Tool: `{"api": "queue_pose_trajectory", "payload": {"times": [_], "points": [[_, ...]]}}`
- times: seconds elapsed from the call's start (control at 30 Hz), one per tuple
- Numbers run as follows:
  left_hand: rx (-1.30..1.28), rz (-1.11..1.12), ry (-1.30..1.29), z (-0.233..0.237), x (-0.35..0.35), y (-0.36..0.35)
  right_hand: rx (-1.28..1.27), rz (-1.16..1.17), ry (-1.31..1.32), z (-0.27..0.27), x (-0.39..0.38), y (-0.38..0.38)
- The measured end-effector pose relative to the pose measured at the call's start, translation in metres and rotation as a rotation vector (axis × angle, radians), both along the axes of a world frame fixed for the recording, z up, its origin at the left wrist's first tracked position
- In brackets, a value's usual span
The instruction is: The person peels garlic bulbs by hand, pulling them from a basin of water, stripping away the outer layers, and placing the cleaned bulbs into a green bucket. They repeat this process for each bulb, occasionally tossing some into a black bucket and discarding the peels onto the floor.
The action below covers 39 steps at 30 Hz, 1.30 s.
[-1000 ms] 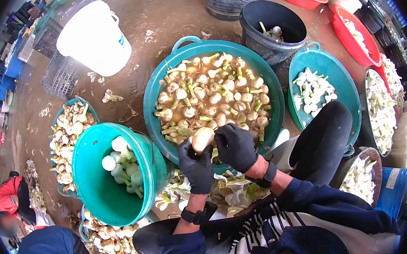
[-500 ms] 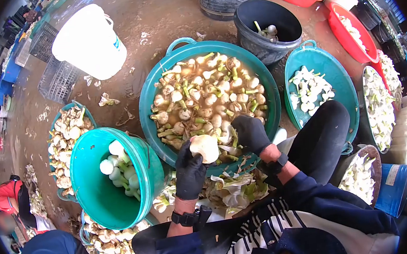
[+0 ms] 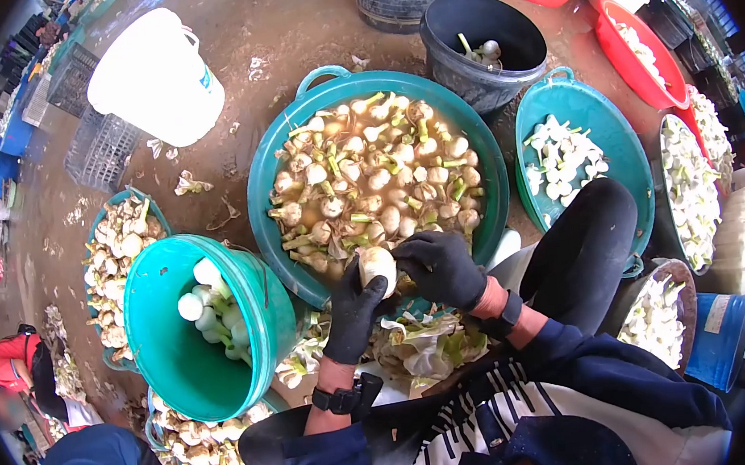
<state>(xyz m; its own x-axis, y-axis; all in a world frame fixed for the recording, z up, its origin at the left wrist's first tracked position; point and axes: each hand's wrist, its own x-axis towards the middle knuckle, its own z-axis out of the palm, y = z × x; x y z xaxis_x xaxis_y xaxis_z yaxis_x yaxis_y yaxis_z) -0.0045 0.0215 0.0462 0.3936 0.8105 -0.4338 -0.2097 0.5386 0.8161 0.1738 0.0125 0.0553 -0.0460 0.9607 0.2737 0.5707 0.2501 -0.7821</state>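
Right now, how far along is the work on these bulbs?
Done: clean white bulbs lie in the tilted teal bucket. In hand: the left hand and right hand both grip one bulb above a heap of trimmings. Left: the big teal basin is full of muddy, untrimmed bulbs in water.

Black gloves cover left hand and right hand, below navy sleeves.

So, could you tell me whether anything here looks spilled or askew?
The teal plastic bucket leans tilted with white peeled bulbs inside, and leaf trimmings litter the brown floor. Left hand and right hand grip a pale round bulb.
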Motion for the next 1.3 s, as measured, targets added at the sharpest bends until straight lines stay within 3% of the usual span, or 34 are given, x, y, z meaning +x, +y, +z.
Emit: {"api": "queue_pose_trajectory", "payload": {"times": [0.1,0.3,0.37,0.5,0.7,0.8,0.83,0.93,0.97,1.07,1.13,1.2,1.27,1.3], "points": [[0.057,-0.195,0.286,0.01,-0.005,0.008,-0.03,-0.006,-0.072,0.0,-0.003,-0.003],[0.516,-0.363,0.307,0.011,-0.003,0.002,-0.268,-0.008,0.097,-0.025,0.002,-0.003],[0.484,-0.326,0.272,0.002,-0.005,-0.002,-0.355,0.048,0.265,-0.056,0.01,-0.005],[0.326,-0.209,0.139,-0.026,-0.006,-0.006,-0.524,0.083,0.339,-0.021,0.023,0.001],[0.298,-0.204,0.497,-0.029,0.006,-0.007,-0.452,0.076,0.417,-0.028,0.009,-0.005],[0.107,-0.048,0.269,-0.024,0.006,-0.009,-0.468,-0.04,0.309,-0.026,0.007,-0.005],[0.121,-0.084,0.282,-0.02,0.003,-0.006,-0.56,-0.116,0.385,-0.024,0.005,-0.004],[0.031,0.12,0.046,-0.016,0.0,-0.008,-0.563,-0.34,0.753,-0.06,0.013,0.001],[0.042,0.058,-0.046,-0.018,-0.005,-0.005,-0.62,-0.364,0.857,-0.058,0.021,0.003],[0.06,0.052,-0.184,-0.02,-0.005,-0.006,-0.518,-0.37,0.727,-0.064,0.032,0.003],[0.003,0.04,-0.292,-0.005,-0.011,-0.002,-0.628,-0.502,0.736,-0.058,0.043,0.006],[0.119,0.102,-0.297,0.003,-0.022,0.006,-0.512,-0.477,0.656,-0.072,0.056,0.003],[0.274,0.283,-0.056,0.023,-0.041,0.012,-0.565,-0.415,0.729,-0.077,0.063,-0.002],[0.295,0.374,-0.071,0.033,-0.055,0.019,-0.585,-0.311,0.676,-0.071,0.061,-0.006]]}}
